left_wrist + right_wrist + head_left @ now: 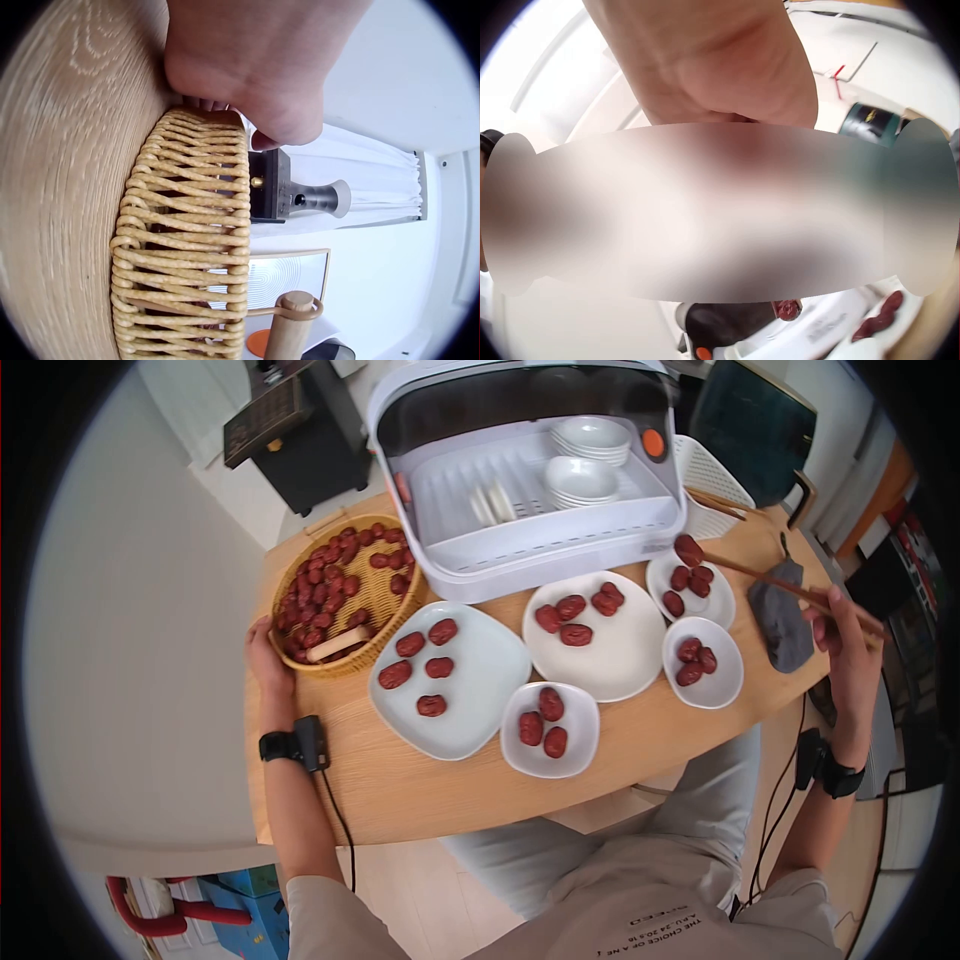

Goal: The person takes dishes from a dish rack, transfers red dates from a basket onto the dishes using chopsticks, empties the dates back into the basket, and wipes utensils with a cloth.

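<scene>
My right hand (848, 655) holds wooden chopsticks (765, 577). A red date (688, 550) is pinched at their tips, over a small white plate (712, 612) with several dates. In the right wrist view that date (787, 310) shows below a large blurred patch that hides the fingers. My left hand (270, 660) grips the near left side of a round wicker basket (376, 615) of dates. Against the basket wall (187, 225), in the left wrist view, the left hand (247, 75) has its thumb at the rim. A wooden handle (338, 644) crosses the basket.
Dates lie on a squarish plate (470, 710), a round plate (625, 670) and in two small bowls (520, 760) (715, 695). Behind stands a white dish box (545, 550) with stacked bowls (590, 438). A white basket (705, 475) and a grey cloth (785, 620) are at right.
</scene>
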### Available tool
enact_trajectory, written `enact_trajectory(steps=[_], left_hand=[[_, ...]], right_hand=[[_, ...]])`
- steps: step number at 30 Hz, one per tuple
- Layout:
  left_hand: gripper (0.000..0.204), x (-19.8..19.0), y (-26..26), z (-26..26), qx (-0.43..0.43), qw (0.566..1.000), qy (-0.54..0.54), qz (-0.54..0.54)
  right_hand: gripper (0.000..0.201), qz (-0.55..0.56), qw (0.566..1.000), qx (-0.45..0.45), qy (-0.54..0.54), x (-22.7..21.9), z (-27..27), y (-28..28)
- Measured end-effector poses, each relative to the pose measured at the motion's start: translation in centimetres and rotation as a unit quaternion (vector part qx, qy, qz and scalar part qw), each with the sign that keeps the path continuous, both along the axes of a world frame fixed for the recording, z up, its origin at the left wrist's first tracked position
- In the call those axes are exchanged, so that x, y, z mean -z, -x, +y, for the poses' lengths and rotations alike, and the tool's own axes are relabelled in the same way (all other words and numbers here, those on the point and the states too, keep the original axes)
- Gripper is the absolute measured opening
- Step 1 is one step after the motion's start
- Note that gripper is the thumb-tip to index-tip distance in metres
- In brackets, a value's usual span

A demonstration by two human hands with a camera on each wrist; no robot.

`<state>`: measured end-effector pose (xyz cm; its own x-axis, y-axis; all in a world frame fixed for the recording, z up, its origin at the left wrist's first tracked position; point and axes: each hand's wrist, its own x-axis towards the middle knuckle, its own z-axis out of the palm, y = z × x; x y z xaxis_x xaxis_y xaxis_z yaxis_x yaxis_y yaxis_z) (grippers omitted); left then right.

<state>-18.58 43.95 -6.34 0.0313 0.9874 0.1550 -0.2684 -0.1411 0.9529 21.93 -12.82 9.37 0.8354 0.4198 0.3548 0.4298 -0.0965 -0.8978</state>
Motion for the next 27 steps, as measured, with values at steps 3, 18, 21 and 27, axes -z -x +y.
enact_trajectory(steps=[3, 18, 21, 27], left_hand=[[0.018, 0.2, 0.4, 0.4, 0.016, 1.000, -0.002, 0.000], [0.020, 0.0, 1.2, 0.6, 0.107, 0.994, 0.018, -0.017], [0.034, -0.4, 1.3, -0.8, 0.038, 0.999, 0.019, -0.009], [0.030, -6.1, 4.7, -4.4, -0.133, 0.985, -0.111, 0.016]], right_hand=[[0.033, 0.044, 0.997, 0.061, -0.005, 2.7, -3.7, -1.1], [0.037, 0.104, 0.980, 0.065, -0.154, 6.4, -7.2, -2.6], [0.036, 0.152, 0.949, 0.014, -0.277, 6.6, -9.7, -3.1], [0.036, 0.201, 0.919, -0.143, -0.306, 9.2, -11.3, -3.0]])
